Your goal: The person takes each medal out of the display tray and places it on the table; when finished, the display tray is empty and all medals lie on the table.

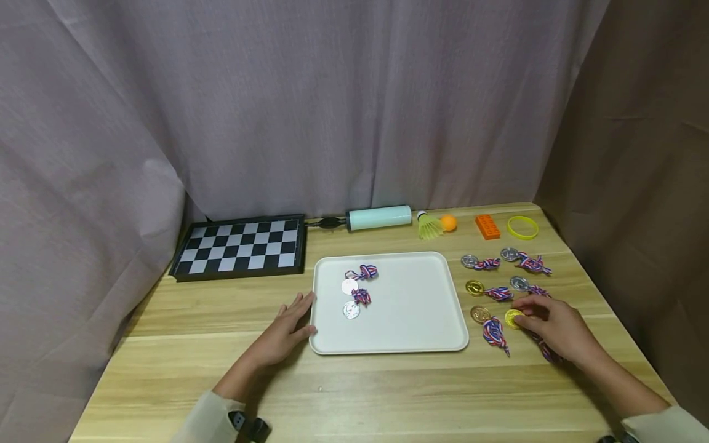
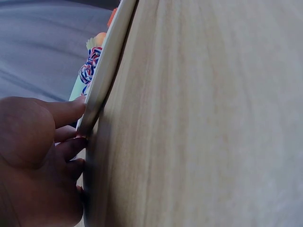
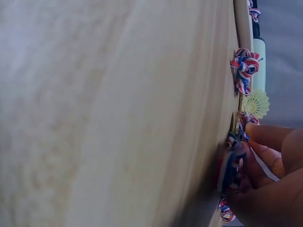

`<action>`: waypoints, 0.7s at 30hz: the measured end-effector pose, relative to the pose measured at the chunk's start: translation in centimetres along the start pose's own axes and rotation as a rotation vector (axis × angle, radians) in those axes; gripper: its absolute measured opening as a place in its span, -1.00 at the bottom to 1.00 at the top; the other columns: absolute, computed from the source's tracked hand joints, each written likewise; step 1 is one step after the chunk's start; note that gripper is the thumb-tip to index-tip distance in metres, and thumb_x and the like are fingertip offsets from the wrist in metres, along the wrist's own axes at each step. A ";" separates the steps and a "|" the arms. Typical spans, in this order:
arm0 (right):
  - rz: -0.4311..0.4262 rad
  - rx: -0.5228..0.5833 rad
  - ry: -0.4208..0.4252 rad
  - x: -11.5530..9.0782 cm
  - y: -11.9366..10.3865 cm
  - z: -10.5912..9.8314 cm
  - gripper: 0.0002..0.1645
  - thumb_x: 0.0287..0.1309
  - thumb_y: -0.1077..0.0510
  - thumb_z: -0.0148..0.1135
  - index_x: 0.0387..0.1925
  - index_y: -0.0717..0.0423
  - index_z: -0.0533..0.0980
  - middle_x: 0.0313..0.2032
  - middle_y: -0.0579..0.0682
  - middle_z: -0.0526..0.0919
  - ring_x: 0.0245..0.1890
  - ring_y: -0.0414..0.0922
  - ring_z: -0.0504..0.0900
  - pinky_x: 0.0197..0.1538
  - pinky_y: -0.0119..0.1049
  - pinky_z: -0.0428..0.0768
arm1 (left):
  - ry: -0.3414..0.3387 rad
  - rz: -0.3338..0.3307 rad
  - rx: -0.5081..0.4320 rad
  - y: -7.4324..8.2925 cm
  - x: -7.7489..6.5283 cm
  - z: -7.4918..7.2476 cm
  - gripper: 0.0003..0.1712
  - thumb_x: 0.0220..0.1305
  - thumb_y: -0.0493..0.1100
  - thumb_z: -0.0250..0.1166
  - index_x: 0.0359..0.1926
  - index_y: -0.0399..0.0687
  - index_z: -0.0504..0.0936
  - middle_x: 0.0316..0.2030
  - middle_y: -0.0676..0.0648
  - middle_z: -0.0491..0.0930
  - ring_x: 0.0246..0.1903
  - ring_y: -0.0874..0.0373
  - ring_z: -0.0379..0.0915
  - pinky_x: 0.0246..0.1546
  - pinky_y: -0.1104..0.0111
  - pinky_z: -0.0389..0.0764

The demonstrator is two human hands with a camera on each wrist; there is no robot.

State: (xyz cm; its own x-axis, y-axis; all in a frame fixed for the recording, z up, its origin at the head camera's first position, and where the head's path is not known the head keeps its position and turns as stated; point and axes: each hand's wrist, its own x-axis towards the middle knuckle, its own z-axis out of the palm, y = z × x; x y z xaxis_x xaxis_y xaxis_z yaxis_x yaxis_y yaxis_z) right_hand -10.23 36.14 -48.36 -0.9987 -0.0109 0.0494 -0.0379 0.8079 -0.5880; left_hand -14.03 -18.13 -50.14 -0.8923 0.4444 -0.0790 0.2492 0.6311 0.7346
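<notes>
My left hand (image 1: 282, 332) rests at the left edge of a white tray (image 1: 410, 307), its thumb and extended fingers touching the rim (image 2: 97, 90). On the tray, toward its left, lie two medals with knotted striped ribbons; the lower is a silver medal (image 1: 351, 309), the upper looks pale from glare. At the right, my right hand (image 1: 559, 326) pinches a gold medal (image 1: 514, 319) at its edge, between thumb and fingers. Its ribbon (image 1: 545, 349) lies partly hidden under the hand. In the right wrist view, the fingers partly cover a striped ribbon (image 3: 232, 165).
Several more medals, including a bronze-toned medal (image 1: 480, 314), lie between tray and right hand. Along the back are a checkered board (image 1: 240, 246), a pale-blue hand pump (image 1: 379, 218), a shuttlecock (image 1: 429, 226), an orange ball (image 1: 448, 223), an orange brick (image 1: 487, 227) and a yellow ring (image 1: 522, 236).
</notes>
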 end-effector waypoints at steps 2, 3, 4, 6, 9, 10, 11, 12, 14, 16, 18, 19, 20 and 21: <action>-0.011 0.011 0.009 0.0 -0.1 -0.2 -0.71 0.19 0.21 0.49 -0.05 0.21 0.70 -0.23 0.08 0.76 -0.33 -0.47 0.57 -0.31 -0.53 0.52 | -0.006 -0.008 -0.005 0.1 0.0 0.0 -0.17 0.51 -0.13 0.23 0.63 -0.16 0.04 0.61 -0.17 0.00 0.62 -0.13 -0.28 0.58 -0.14 -0.33; -0.014 0.021 0.008 0.0 -0.3 -0.3 -0.71 0.20 0.23 0.49 -0.05 0.22 0.69 -0.23 0.08 0.77 -0.32 -0.49 0.57 -0.31 -0.55 0.53 | -0.007 -0.009 -0.006 0.1 0.0 0.0 -0.16 0.51 -0.13 0.23 0.63 -0.16 0.04 0.61 -0.17 0.00 0.62 -0.13 -0.28 0.58 -0.14 -0.33; -0.015 0.030 0.003 0.0 -0.4 -0.4 -0.71 0.21 0.24 0.47 -0.03 0.23 0.69 -0.23 0.08 0.77 -0.32 -0.51 0.57 -0.31 -0.56 0.53 | -0.009 -0.009 -0.008 0.1 0.0 -0.1 -0.16 0.51 -0.14 0.23 0.63 -0.16 0.04 0.61 -0.17 0.00 0.62 -0.13 -0.28 0.58 -0.14 -0.34; -0.025 0.046 0.001 0.1 -0.8 -0.6 -0.70 0.22 0.25 0.46 -0.02 0.23 0.68 -0.23 0.08 0.77 -0.31 -0.51 0.59 -0.30 -0.57 0.57 | -0.008 -0.008 -0.009 0.1 0.0 -0.1 -0.16 0.51 -0.14 0.23 0.63 -0.17 0.04 0.61 -0.17 0.00 0.62 -0.14 -0.29 0.57 -0.16 -0.34; -0.038 0.078 -0.010 0.4 -1.7 -0.7 -0.69 0.23 0.25 0.45 0.00 0.23 0.68 -0.20 0.10 0.78 -0.29 -0.51 0.61 -0.28 -0.57 0.60 | -0.009 -0.011 -0.012 0.1 0.1 -0.1 -0.16 0.51 -0.14 0.23 0.63 -0.16 0.03 0.61 -0.17 -0.01 0.62 -0.14 -0.30 0.57 -0.16 -0.35; -0.041 0.097 -0.019 0.5 -2.0 -0.7 -0.69 0.24 0.25 0.45 0.01 0.23 0.67 -0.18 0.12 0.77 -0.28 -0.51 0.61 -0.27 -0.57 0.62 | -0.010 -0.012 -0.012 0.1 0.1 -0.1 -0.16 0.51 -0.14 0.23 0.63 -0.16 0.03 0.62 -0.17 -0.01 0.62 -0.14 -0.30 0.57 -0.16 -0.35; -0.047 0.114 -0.025 0.6 -2.4 -0.7 -0.69 0.24 0.26 0.45 0.01 0.24 0.67 -0.17 0.14 0.77 -0.27 -0.50 0.61 -0.26 -0.56 0.64 | -0.010 -0.014 -0.012 0.1 0.1 -0.1 -0.16 0.51 -0.13 0.23 0.63 -0.15 0.03 0.62 -0.17 -0.01 0.62 -0.14 -0.30 0.57 -0.16 -0.35; -0.051 0.126 -0.031 0.7 -2.8 -0.6 -0.68 0.24 0.25 0.44 0.02 0.25 0.67 -0.15 0.14 0.77 -0.25 -0.50 0.60 -0.25 -0.56 0.64 | -0.010 -0.015 -0.013 0.0 0.1 0.0 -0.16 0.51 -0.13 0.23 0.63 -0.15 0.03 0.62 -0.17 -0.01 0.62 -0.14 -0.30 0.57 -0.16 -0.36; -0.054 0.149 -0.050 0.9 -3.7 -0.5 -0.68 0.25 0.24 0.44 0.03 0.24 0.67 -0.12 0.15 0.75 -0.23 -0.48 0.59 -0.21 -0.55 0.66 | -0.011 -0.016 -0.012 0.0 0.1 0.0 -0.16 0.51 -0.13 0.23 0.63 -0.15 0.03 0.62 -0.17 -0.01 0.62 -0.13 -0.30 0.57 -0.16 -0.36; -0.060 0.152 -0.068 1.2 -4.7 -0.2 -0.67 0.25 0.23 0.45 0.03 0.24 0.67 -0.12 0.12 0.74 -0.22 -0.42 0.60 -0.19 -0.52 0.66 | -0.011 -0.016 -0.010 0.0 0.1 0.0 -0.16 0.51 -0.13 0.23 0.63 -0.15 0.03 0.62 -0.17 -0.01 0.62 -0.13 -0.30 0.57 -0.16 -0.36; -0.067 0.158 -0.089 1.6 -5.8 0.2 -0.66 0.24 0.22 0.46 0.03 0.24 0.67 -0.13 0.10 0.75 -0.20 -0.32 0.63 -0.18 -0.51 0.66 | -0.012 -0.016 -0.009 0.0 0.1 0.0 -0.16 0.51 -0.13 0.23 0.63 -0.16 0.03 0.61 -0.17 -0.01 0.62 -0.13 -0.29 0.57 -0.15 -0.35; -0.069 0.170 -0.103 1.7 -6.3 0.5 -0.66 0.24 0.22 0.46 0.03 0.24 0.66 -0.12 0.10 0.75 -0.19 -0.26 0.65 -0.17 -0.49 0.66 | -0.013 -0.017 -0.009 0.1 0.1 -0.1 -0.15 0.51 -0.14 0.23 0.63 -0.15 0.02 0.61 -0.17 -0.01 0.62 -0.13 -0.29 0.57 -0.15 -0.35; -0.071 0.179 -0.117 1.9 -6.8 0.8 -0.65 0.24 0.23 0.45 0.03 0.25 0.66 -0.12 0.11 0.76 -0.18 -0.21 0.67 -0.17 -0.49 0.66 | -0.014 -0.017 -0.011 0.1 0.1 -0.1 -0.15 0.51 -0.14 0.23 0.63 -0.15 0.02 0.61 -0.17 -0.01 0.62 -0.13 -0.30 0.57 -0.15 -0.35; -0.073 0.197 -0.133 2.1 -7.3 1.1 -0.65 0.25 0.24 0.44 0.04 0.27 0.65 -0.11 0.13 0.76 -0.16 -0.15 0.69 -0.17 -0.47 0.67 | -0.016 -0.017 -0.011 0.1 0.0 -0.1 -0.15 0.51 -0.14 0.23 0.63 -0.15 0.02 0.62 -0.17 -0.02 0.62 -0.13 -0.30 0.57 -0.15 -0.35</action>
State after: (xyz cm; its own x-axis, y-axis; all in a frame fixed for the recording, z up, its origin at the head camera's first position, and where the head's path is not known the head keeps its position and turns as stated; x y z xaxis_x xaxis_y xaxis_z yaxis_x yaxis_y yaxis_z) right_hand -12.05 29.50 -44.86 -0.9882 -0.1531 -0.0017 -0.1028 0.6717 -0.7337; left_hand -14.06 -18.08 -50.00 -0.8904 0.4435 -0.1022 0.2295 0.6315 0.7406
